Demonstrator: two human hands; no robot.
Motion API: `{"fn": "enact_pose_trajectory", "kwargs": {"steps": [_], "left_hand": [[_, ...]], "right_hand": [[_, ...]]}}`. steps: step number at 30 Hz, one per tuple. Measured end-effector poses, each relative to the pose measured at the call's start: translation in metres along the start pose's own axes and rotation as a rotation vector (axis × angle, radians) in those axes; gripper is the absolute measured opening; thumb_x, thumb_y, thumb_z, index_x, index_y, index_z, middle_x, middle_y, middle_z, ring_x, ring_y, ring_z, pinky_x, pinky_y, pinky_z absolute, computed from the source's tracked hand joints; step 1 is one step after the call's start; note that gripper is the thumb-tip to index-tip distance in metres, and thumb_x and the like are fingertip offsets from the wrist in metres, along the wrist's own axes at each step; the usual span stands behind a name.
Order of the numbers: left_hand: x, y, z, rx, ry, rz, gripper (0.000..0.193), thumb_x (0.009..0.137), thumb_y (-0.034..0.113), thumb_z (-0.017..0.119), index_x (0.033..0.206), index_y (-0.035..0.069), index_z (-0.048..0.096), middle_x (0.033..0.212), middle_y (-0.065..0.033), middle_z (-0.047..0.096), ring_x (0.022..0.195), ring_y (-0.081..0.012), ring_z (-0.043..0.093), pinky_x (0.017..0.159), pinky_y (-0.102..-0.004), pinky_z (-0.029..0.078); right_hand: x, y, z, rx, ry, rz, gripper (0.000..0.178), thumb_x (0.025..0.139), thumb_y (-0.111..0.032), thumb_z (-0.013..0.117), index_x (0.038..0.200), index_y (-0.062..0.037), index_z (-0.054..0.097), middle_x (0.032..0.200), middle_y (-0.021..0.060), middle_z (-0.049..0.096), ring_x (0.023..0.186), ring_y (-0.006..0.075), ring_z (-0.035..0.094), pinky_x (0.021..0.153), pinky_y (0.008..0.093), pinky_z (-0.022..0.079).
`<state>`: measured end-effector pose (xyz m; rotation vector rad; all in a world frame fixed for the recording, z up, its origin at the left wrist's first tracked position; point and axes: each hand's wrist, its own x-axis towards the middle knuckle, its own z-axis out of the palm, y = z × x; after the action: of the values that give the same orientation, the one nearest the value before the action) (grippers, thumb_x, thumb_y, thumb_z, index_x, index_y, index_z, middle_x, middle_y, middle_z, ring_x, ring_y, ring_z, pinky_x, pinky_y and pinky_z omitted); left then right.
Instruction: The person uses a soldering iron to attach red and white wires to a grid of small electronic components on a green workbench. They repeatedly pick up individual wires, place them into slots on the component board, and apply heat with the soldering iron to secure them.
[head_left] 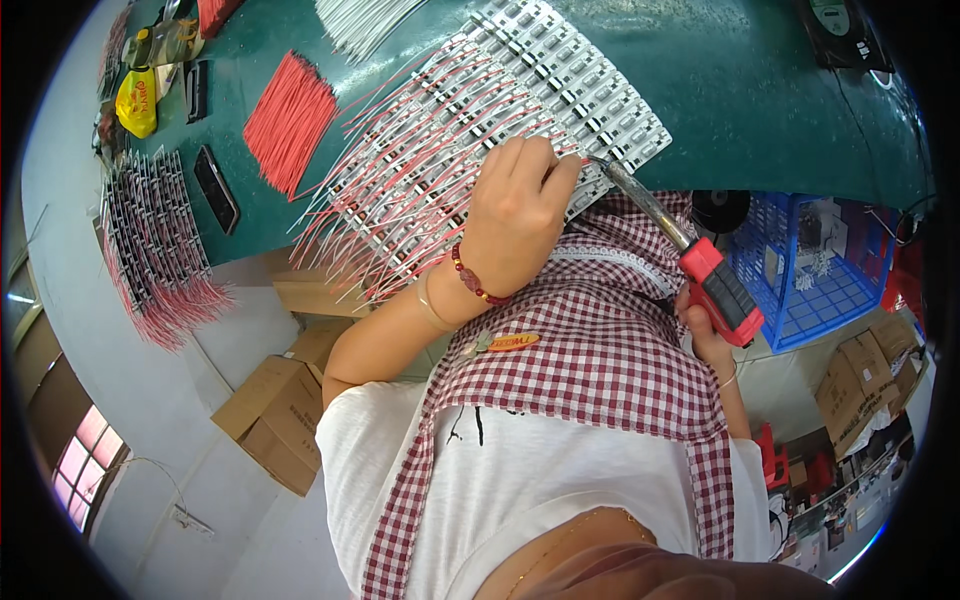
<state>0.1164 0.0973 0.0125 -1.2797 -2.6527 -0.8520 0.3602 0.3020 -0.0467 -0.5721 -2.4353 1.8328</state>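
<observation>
My left hand [520, 210], with a bead bracelet at the wrist, is closed in a pinch over a grey-white tray [620, 100]. A bit of red wire [583, 161] shows at its fingertips. Rows of small parts fill the tray, and red and white wires [400, 165] trail from many of them to the left. Lower right, my right hand [703, 335] grips a soldering iron [718, 285] with a red and black handle. The iron's metal tip points up and left, close to the left fingertips; whether it touches a part is too small to tell.
On the green table [740, 90] lie bundles of red wires [290, 122] and white wires [365, 22]. A phone [216, 188] and a wired set of parts [155, 235] are at the left. A blue crate [810, 270] stands below the table's right edge; cardboard boxes [275, 420] are lower left.
</observation>
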Motion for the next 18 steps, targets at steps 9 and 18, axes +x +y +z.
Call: {"fn": "enact_pose_trajectory", "kwargs": {"steps": [9, 18], "left_hand": [[0.002, 0.001, 0.001, 0.019, -0.017, -0.025, 0.015, 0.074, -0.003, 0.067, 0.088, 0.004, 0.068, 0.075, -0.0079, 0.048, 0.071, -0.0247, 0.052, 0.064, -0.0368, 0.043], [-0.001, -0.002, 0.003, -0.032, 0.039, -0.006, 0.014, 0.076, -0.003, 0.070, 0.088, 0.004, 0.066, 0.075, -0.0074, 0.049, 0.070, -0.0244, 0.052, 0.062, -0.0366, 0.043]], "right_hand": [[0.004, -0.015, -0.001, 0.141, 0.008, 0.051, 0.029, 0.083, -0.030, 0.071, 0.086, -0.0020, 0.067, 0.076, 0.0075, 0.063, 0.064, 0.0192, 0.061, 0.058, 0.0301, 0.047], [0.002, -0.009, 0.002, 0.135, 0.020, 0.026, 0.033, 0.084, -0.035, 0.071, 0.086, -0.0016, 0.067, 0.076, 0.0071, 0.063, 0.064, 0.0189, 0.061, 0.058, 0.0302, 0.047]]}}
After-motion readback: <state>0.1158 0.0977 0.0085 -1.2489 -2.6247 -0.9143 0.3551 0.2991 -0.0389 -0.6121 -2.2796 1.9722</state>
